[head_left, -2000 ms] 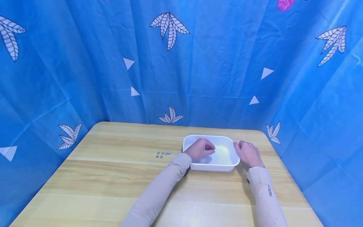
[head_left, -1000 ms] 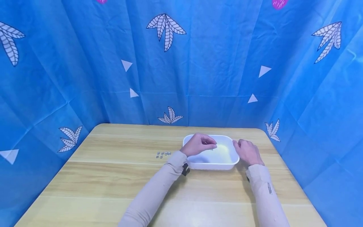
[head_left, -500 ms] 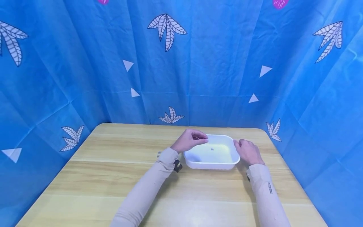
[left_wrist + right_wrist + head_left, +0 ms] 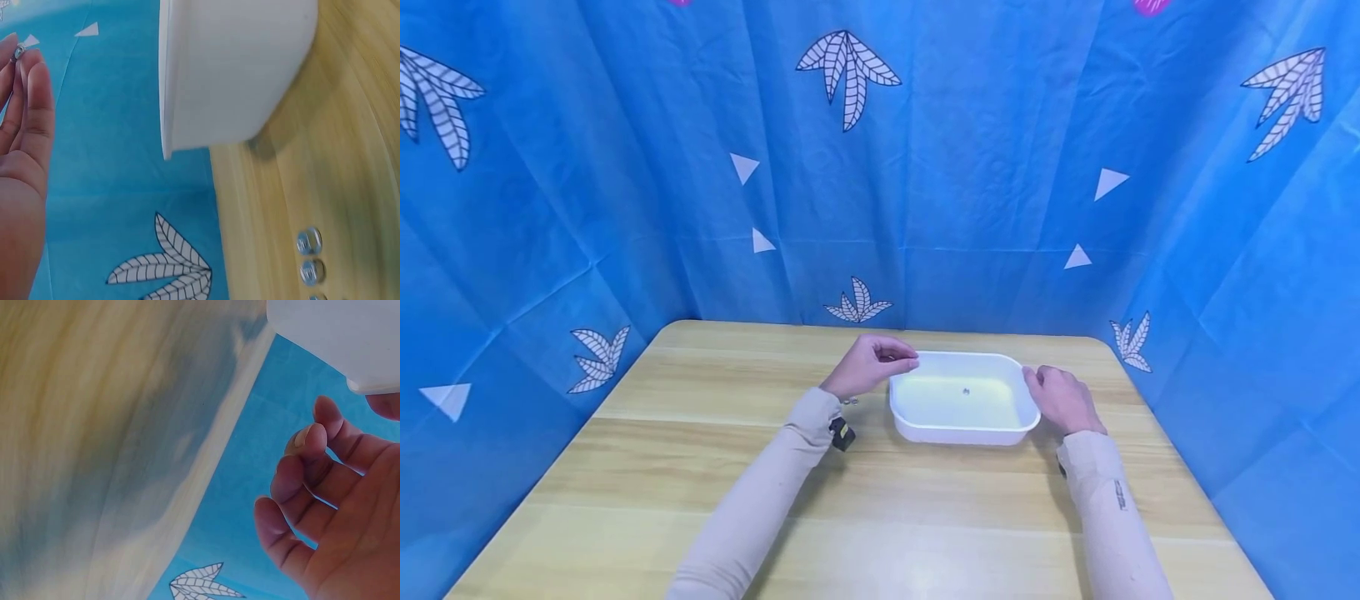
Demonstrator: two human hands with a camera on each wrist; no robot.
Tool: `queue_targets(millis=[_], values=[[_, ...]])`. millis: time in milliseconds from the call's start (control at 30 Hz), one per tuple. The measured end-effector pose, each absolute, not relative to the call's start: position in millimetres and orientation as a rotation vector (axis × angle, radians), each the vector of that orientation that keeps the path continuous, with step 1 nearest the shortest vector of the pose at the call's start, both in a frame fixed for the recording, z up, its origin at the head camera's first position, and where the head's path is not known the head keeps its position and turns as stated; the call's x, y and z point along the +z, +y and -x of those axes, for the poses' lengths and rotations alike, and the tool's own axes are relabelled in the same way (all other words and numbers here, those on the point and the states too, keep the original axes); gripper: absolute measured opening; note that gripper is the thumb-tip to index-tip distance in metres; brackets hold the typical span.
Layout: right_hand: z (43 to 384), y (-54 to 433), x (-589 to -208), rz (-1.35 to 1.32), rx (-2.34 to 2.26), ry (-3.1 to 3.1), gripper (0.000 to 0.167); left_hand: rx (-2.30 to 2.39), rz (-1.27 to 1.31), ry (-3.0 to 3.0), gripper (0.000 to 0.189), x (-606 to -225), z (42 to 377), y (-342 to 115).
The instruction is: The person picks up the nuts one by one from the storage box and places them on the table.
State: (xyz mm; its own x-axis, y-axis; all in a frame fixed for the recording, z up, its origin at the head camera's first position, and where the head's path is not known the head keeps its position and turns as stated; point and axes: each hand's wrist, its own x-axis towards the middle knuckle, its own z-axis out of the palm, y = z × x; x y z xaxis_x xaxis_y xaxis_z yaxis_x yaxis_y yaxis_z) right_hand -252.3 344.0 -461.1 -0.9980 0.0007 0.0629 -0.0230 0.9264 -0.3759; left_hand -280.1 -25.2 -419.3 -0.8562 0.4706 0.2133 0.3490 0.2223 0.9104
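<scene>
My left hand [image 4: 874, 364] is just past the left edge of a white plastic tray [image 4: 955, 436]. Between its thumb and fingertips it pinches a small silver metal nut [image 4: 19, 52], seen in the left wrist view. A single nut [image 4: 966, 391] lies on the tray's floor. More silver nuts [image 4: 310, 272] lie on the table below the left hand, mostly hidden by it in the head view. My right hand [image 4: 1063, 398] is at the tray's right end, its thumb touching the rim. In the right wrist view its other fingers [image 4: 290, 478] are loosely bent, apart from the tray.
The light wooden table [image 4: 880, 517] stretches toward me in front of the tray. A blue curtain [image 4: 970, 167] printed with leaves and triangles hangs behind the table and along both sides. A dark wrist device [image 4: 842, 434] sits at the left cuff.
My left hand has risen and moved left, from inside the tray to beyond its left edge, pinching a nut. The nut on the tray floor is now uncovered. The right hand stays at the rim.
</scene>
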Motion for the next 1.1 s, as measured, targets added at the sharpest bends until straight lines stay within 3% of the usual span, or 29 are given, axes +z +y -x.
queue_targets(millis=[867, 1100], values=[[252.3, 344.2, -459.2, -0.025, 0.615, -3.056, 0.068, 1.603, -0.619, 2.469, 0.035, -450.8, 286.7, -90.6], [251.5, 342.8, -459.0, -0.019, 0.624, -3.057, 0.066, 1.486, -0.577, 2.554, 0.030, -462.0, 289.8, -108.4]])
